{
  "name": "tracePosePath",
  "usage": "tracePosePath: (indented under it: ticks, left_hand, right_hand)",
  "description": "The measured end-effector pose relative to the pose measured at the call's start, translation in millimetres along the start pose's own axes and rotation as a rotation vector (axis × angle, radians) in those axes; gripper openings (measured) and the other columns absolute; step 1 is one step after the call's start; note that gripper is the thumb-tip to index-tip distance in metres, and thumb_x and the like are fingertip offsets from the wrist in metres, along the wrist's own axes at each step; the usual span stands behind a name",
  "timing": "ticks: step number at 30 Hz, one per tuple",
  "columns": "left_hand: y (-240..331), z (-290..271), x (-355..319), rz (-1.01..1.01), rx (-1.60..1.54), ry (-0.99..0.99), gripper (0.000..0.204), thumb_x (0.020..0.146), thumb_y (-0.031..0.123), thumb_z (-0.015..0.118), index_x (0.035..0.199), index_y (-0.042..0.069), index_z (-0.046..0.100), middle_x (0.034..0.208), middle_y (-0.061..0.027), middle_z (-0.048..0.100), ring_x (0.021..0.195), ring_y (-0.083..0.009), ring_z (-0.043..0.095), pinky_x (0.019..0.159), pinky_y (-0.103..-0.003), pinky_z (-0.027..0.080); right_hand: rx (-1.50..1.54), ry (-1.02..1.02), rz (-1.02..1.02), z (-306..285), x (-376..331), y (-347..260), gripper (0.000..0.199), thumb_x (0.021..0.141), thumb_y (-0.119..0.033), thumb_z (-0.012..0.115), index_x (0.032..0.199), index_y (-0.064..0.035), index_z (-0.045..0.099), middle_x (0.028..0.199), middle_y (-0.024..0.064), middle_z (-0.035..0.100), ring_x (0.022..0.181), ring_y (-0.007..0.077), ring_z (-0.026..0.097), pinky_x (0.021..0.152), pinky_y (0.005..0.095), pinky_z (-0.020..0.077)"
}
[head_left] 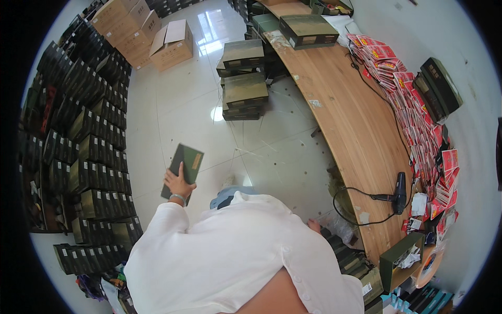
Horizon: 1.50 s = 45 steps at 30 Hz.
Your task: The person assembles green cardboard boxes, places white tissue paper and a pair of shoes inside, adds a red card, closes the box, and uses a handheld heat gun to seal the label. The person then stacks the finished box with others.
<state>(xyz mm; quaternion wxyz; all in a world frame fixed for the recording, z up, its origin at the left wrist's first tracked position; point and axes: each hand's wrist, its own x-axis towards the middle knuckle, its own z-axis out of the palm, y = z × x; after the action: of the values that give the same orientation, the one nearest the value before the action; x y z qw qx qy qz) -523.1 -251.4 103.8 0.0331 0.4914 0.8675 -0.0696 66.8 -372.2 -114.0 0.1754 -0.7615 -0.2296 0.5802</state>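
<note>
My left hand point(178, 184) is closed on a flat dark green box point(187, 161) with small gold lettering near one corner. Thumb and fingers press on its face, and the box is tilted above the floor, out in front of my left side. Only a small part of my right hand point(314, 225) shows beyond my white sleeve, low at my right side. It is close to a row of dark green boxes point(345, 255) and some clear plastic wrap point(341, 227). My sleeve and body hide what its fingers do.
Tall stacks of dark boxes point(97, 172) line the left wall. Boxes are piled on the floor point(246, 89) ahead, with cardboard cartons point(172, 44) farther back. The wooden table point(340, 104) at right bears a hair dryer point(399, 193), its cord and many red packets point(418, 115).
</note>
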Motion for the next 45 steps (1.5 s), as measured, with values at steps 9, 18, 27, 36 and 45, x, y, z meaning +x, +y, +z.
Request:
tracePosePath:
  ticks: [9,18,27,36,45]
  left_hand:
    - [-144,41,66,-0.22,0.177,-0.03,0.129,0.053,0.051,0.087,0.154,0.033,0.009,0.152,-0.0316,0.011,0.137,-0.0511,0.018,0.107,-0.065,0.018]
    - [-179,176,200,0.029,0.111,-1.021,0.09,0.069,0.051,0.077,0.14,0.012,0.038,0.143,-0.0281,0.033,0.13,-0.0441,0.039,0.102,-0.056,0.038]
    - [-54,151,269,0.3,-0.251,-0.622,0.055,0.081,0.029,0.066,0.126,-0.001,0.055,0.119,-0.0259,0.062,0.114,-0.0389,0.057,0.099,-0.042,0.046]
    - [-1,146,284,0.101,-0.329,-0.683,0.06,0.083,0.033,0.066,0.129,-0.002,0.052,0.126,-0.0256,0.058,0.119,-0.0372,0.055,0.102,-0.041,0.044]
    - [91,110,337,0.012,-0.432,-0.694,0.064,0.085,0.035,0.061,0.133,-0.005,0.047,0.131,-0.027,0.054,0.124,-0.0379,0.051,0.105,-0.04,0.042]
  right_hand:
    - [-0.693,0.07,-0.106,52,-9,11,0.029,0.082,-0.013,0.061,0.108,-0.0008,0.066,0.09,0.0148,0.067,0.075,0.0249,0.064,0.066,0.0384,0.0531]
    - [-0.313,0.135,-0.072,211,-34,-55,0.036,0.08,-0.023,0.063,0.111,-0.0045,0.067,0.096,0.0158,0.07,0.083,0.0298,0.067,0.075,0.0382,0.0524]
    - [-0.354,0.351,-0.093,211,-54,-139,0.038,0.079,-0.022,0.061,0.114,-0.0076,0.066,0.103,0.0176,0.068,0.1,0.0307,0.065,0.087,0.038,0.0508]
    - [-1.302,-0.205,-0.376,91,114,-85,0.026,0.077,-0.023,0.065,0.093,-0.0027,0.071,0.1,0.0171,0.068,0.1,0.0339,0.064,0.081,0.042,0.0523]
    - [-0.547,0.185,-0.182,102,235,-357,0.034,0.085,-0.018,0.057,0.116,-0.0061,0.065,0.103,0.0163,0.069,0.097,0.0308,0.065,0.087,0.037,0.0501]
